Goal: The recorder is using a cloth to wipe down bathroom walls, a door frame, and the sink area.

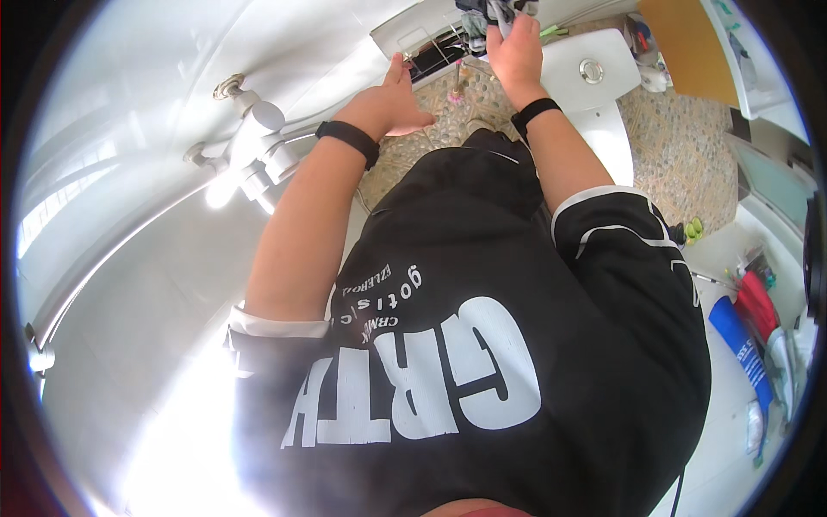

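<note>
My right hand (519, 57), at the top of the view, grips a bunched dark and grey patterned cloth (477, 24). The cloth lies beside a wire rack (429, 50) on the wall; whether it rests on the rack cannot be told. My left hand (399, 100) is to the left, its thumb spread away from the fingers and nothing seen in it. Its fingertips reach up to the rack's left end; whether they touch it is unclear. Both wrists carry black bands.
A white toilet (568, 74) with a round flush button stands right of my right hand, on a pebble-patterned floor (678, 148). Pipe fittings (258, 123) stick out at the left. A brown panel (688, 52) is at the upper right. Blue and red packets (743, 349) lie at the lower right.
</note>
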Available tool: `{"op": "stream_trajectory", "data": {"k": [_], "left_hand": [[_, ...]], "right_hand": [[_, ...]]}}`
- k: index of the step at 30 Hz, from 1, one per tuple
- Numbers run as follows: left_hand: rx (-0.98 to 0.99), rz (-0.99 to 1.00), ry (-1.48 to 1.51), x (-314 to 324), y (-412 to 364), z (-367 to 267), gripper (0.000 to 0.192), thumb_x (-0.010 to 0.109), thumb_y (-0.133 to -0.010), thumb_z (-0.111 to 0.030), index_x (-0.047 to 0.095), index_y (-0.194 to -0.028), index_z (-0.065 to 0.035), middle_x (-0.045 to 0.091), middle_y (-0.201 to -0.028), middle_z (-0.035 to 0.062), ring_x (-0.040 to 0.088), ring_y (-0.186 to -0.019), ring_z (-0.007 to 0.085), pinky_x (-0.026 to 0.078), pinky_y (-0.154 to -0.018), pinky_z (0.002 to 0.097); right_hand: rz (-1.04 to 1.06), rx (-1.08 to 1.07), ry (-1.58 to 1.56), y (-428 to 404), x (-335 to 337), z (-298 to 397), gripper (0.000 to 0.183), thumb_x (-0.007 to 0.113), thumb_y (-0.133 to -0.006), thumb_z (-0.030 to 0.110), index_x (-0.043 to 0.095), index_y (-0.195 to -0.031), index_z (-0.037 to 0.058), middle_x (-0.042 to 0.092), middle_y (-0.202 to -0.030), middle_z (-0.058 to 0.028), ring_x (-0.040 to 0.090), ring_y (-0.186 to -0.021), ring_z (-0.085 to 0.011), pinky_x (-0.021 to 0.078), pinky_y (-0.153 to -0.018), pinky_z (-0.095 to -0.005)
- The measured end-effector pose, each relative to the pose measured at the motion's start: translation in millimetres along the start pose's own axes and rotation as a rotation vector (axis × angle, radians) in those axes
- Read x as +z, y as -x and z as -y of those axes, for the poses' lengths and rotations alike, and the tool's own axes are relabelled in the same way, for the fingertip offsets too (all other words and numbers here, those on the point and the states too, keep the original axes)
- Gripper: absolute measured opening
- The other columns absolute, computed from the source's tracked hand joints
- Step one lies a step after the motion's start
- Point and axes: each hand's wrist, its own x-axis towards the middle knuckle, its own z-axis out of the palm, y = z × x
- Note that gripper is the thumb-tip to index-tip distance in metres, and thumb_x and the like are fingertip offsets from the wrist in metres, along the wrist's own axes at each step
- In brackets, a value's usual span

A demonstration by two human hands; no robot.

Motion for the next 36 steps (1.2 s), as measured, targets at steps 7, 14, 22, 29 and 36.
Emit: {"op": "stream_trajectory", "data": {"k": [7, 14, 22, 29, 36], "left_hand": [[0.021, 0.112, 0.053, -19.7, 1.5, 2.1, 0.097, 0.066, -0.086, -0.053, 0.031, -0.158, 0.0019, 0.000, -0.172, 0.0204, 0.058, -0.130, 0.0446, 0.046, -0.110, 0.0429], [-0.031, -0.217, 0.403, -5.9, 7.7, 17.5, 0.042, 0.064, -0.089, -0.039, 0.076, -0.108, -0.0038, 0.067, -0.128, 0.0169, 0.068, -0.108, 0.0365, 0.051, -0.094, 0.0426], [0.021, -0.944, 0.644, -36.2, 125.8, -25.0, 0.025, 0.067, -0.098, -0.021, 0.072, -0.112, -0.0015, 0.070, -0.120, 0.0119, 0.070, -0.093, 0.0197, 0.054, -0.080, 0.0314], [-0.324, -1.144, 0.811, 4.2, 209.8, 15.6, 0.019, 0.070, -0.098, -0.016, 0.074, -0.109, -0.0019, 0.075, -0.095, 0.0068, 0.067, -0.083, 0.0099, 0.052, -0.073, 0.0244], [-0.835, -1.189, 0.775, 83.9, 244.1, 76.4, 0.034, 0.070, -0.097, -0.034, 0.075, -0.116, -0.0067, 0.077, -0.096, 0.0090, 0.070, -0.086, 0.0162, 0.053, -0.078, 0.0298]], "right_hand": [[0.071, -0.194, 0.035, 12.2, -7.1, 1.7, 0.048, 0.082, -0.078, 0.026, 0.058, -0.113, 0.0056, 0.056, -0.109, -0.0154, 0.065, -0.092, -0.0389, 0.0565, -0.075, -0.0480], [0.439, -0.706, 0.044, 26.9, -0.7, 42.9, 0.034, 0.081, -0.076, 0.027, 0.063, -0.102, 0.0146, 0.059, -0.101, -0.0064, 0.067, -0.088, -0.0277, 0.0575, -0.067, -0.0401], [0.291, -1.115, 0.040, 24.6, 47.5, 87.1, 0.009, 0.067, -0.079, 0.020, 0.065, -0.088, 0.0166, 0.059, -0.087, 0.0015, 0.063, -0.086, -0.0194, 0.0503, -0.070, -0.0374], [0.457, -0.795, -0.004, -6.4, 27.7, 97.3, 0.023, 0.075, -0.079, 0.026, 0.067, -0.097, 0.0129, 0.064, -0.096, -0.0036, 0.067, -0.093, -0.0260, 0.0533, -0.070, -0.0438], [0.316, -0.639, 0.295, -58.2, -7.5, 32.1, 0.035, 0.076, -0.082, 0.039, 0.062, -0.098, 0.0114, 0.063, -0.097, -0.0098, 0.068, -0.088, -0.0315, 0.0578, -0.072, -0.0474]]}}
